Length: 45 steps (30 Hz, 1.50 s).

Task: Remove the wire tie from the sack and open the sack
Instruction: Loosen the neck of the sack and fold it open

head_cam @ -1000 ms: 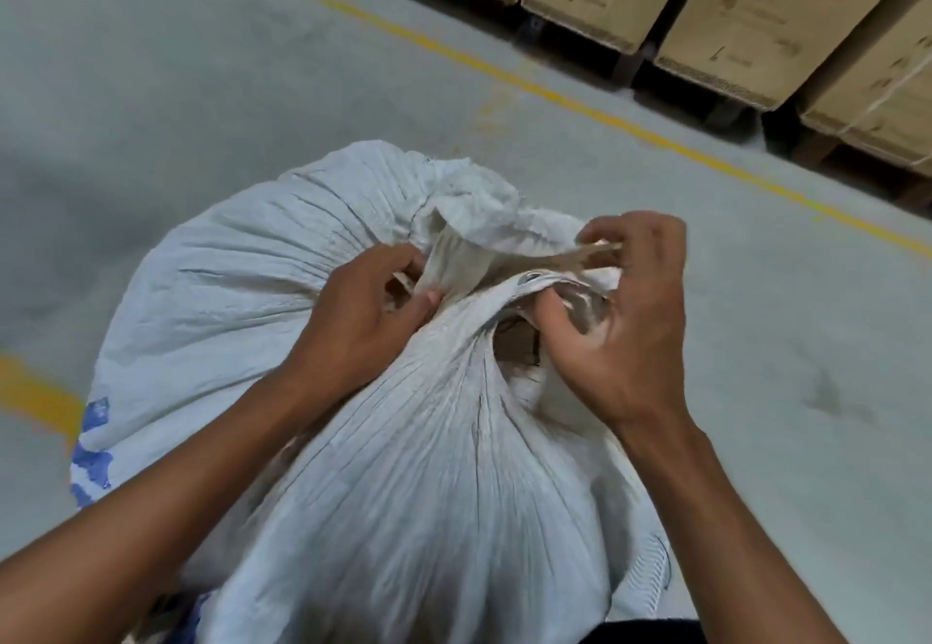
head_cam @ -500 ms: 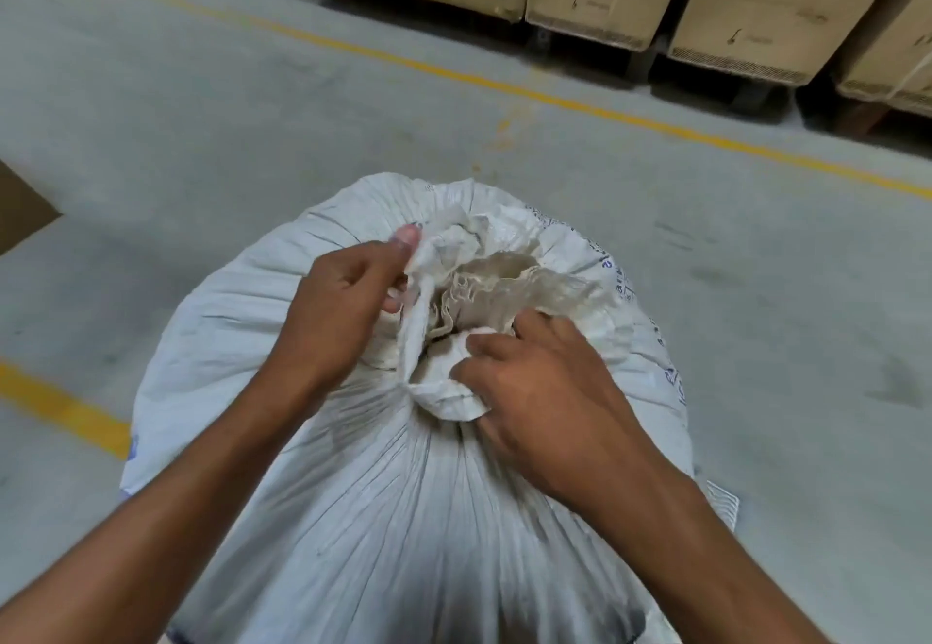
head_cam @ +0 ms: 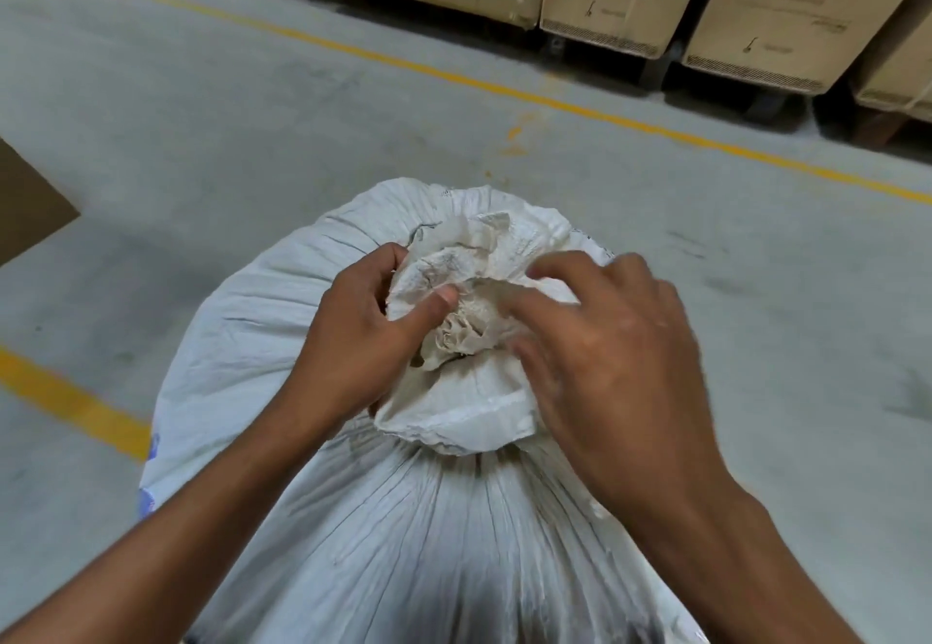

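- Left hand (head_cam: 360,325) closed on the bunched top of the sack (head_cam: 353,532): thumb pressed across the crumpled folds, fingers wrapped round the far-left side of the bunch.
- Right hand (head_cam: 613,366) laid over the right side of the same bunch, fingers (head_cam: 555,267) spread and reaching into the folds; blurred, so impossible to tell whether pinching cloth or only resting on it.
- No wire tie to be seen anywhere; neck below the bunch pulled tight into pleats, so possibly bound there and hidden under the overhanging cloth.
- Judged as the step of working the gathered mouth loose, well short of an open sack.
- Next move likely called for: feeling under the overhang for any tie left, then drawing the two sides of the bunch apart while holding the neck steady.
- White woven sack, full and rounded, standing on the grey concrete floor (head_cam: 201,113) directly below the camera; blue print just visible at its lower left edge.
- Crumpled top dirtier and more beige than the body.
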Tool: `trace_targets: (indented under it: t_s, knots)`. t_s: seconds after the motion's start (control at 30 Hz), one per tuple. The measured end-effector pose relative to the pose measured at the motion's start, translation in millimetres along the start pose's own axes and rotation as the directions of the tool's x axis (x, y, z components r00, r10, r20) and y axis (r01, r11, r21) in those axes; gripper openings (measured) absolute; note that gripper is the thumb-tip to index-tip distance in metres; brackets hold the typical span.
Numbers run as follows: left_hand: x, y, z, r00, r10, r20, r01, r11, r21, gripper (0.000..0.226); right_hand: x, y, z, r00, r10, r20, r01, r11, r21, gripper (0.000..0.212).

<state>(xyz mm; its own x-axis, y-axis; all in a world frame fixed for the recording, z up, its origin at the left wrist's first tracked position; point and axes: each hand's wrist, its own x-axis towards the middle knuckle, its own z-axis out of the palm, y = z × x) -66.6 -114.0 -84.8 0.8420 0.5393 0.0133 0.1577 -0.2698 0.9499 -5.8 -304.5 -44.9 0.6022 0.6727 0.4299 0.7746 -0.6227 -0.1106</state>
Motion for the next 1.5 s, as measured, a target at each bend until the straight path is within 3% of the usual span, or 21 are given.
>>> trace_targets:
  t_s: [0.1, 0.2, 0.27, 0.43, 0.57, 0.63, 0.7, 0.77, 0.83, 0.9, 0.97, 1.03, 1.07, 1.13, 1.2, 1.27, 1.4, 1.5]
  knots:
    - [-4, -3, 2, 0.998, 0.063, -0.028, -0.060, 0.995, 0.082, 0.019, 6, 3, 24, 0.990, -0.110, 0.086, 0.108, 0.994, 0.028, 0.049]
    - [-6, -7, -2, 0.994, 0.095, -0.045, -0.088, 0.988, 0.124, 0.033, 9, 11, 39, 0.992, -0.109, 0.060, 0.105, 0.993, 0.059, 0.026]
    - [-6, -8, -4, 0.996, 0.076, -0.041, -0.072, 0.994, 0.086, 0.040, 9, 16, 43, 0.996, -0.075, 0.038, 0.070, 0.990, 0.122, 0.019]
    - [-5, -3, -6, 0.999, 0.027, -0.040, -0.030, 0.997, -0.067, 0.026, 5, 22, 44, 0.997, 0.061, 0.054, -0.073, 0.960, 0.270, 0.008]
    - [-4, -4, -10, 0.992, 0.018, -0.124, -0.027, 0.997, -0.073, 0.021, 7, 23, 41, 0.983, 0.161, 0.091, -0.181, 0.941, 0.285, 0.008]
    - [1, -13, -20, 0.978, 0.020, -0.206, -0.015, 1.000, 0.022, 0.018, 7, 28, 38, 0.971, 0.215, 0.106, -0.236, 0.938, 0.253, 0.006]
    - [7, -24, -30, 0.961, 0.052, -0.270, 0.015, 0.971, 0.239, 0.018, 6, 35, 36, 0.946, 0.292, 0.138, -0.313, 0.934, 0.172, 0.006]
    - [6, -30, -35, 0.948, 0.094, -0.304, 0.068, 0.872, 0.484, 0.021, 3, 43, 36, 0.905, 0.382, 0.185, -0.399, 0.915, 0.063, 0.016]
    - [6, -31, -34, 0.944, 0.167, -0.284, 0.061, 0.758, 0.650, 0.040, 4, 49, 36, 0.895, 0.418, 0.154, -0.419, 0.908, -0.027, 0.033]
    - [8, -34, -31, 0.933, 0.310, -0.183, -0.049, 0.612, 0.789, 0.064, 5, 50, 39, 0.942, 0.331, 0.060, -0.326, 0.941, -0.090, 0.068]
    - [10, -35, -29, 0.900, 0.436, 0.029, -0.219, 0.394, 0.892, 0.083, 9, 47, 38, 0.994, 0.062, 0.088, -0.054, 0.994, -0.092, 0.105]
    - [11, -33, -25, 0.847, 0.490, 0.209, -0.370, 0.259, 0.892, 0.082, 11, 43, 42, 0.966, -0.210, 0.152, 0.218, 0.976, -0.031, 0.108]
    - [11, -31, -22, 0.833, 0.488, 0.260, -0.412, 0.234, 0.881, 0.075, 12, 42, 46, 0.952, -0.257, 0.167, 0.263, 0.965, -0.014, 0.100]
    - [9, -29, -19, 0.849, 0.433, 0.304, -0.432, 0.234, 0.871, 0.054, 12, 45, 54, 0.954, -0.218, 0.204, 0.232, 0.972, -0.042, 0.076]
    - [8, -27, -19, 0.903, 0.335, 0.267, -0.359, 0.253, 0.898, 0.035, 11, 48, 56, 0.963, -0.112, 0.247, 0.143, 0.983, -0.113, 0.048]
    - [10, -29, -18, 0.945, 0.262, 0.194, -0.269, 0.291, 0.918, 0.046, 11, 48, 55, 0.973, -0.030, 0.228, 0.061, 0.989, -0.133, 0.033]
    - [14, -33, -11, 0.950, 0.305, 0.063, -0.162, 0.312, 0.936, 0.059, 14, 40, 63, 0.977, -0.043, 0.207, 0.066, 0.992, -0.108, 0.051]
    - [18, -36, -10, 0.942, 0.323, 0.095, -0.198, 0.302, 0.933, 0.051, 21, 35, 72, 0.966, -0.132, 0.224, 0.158, 0.982, -0.102, 0.093]
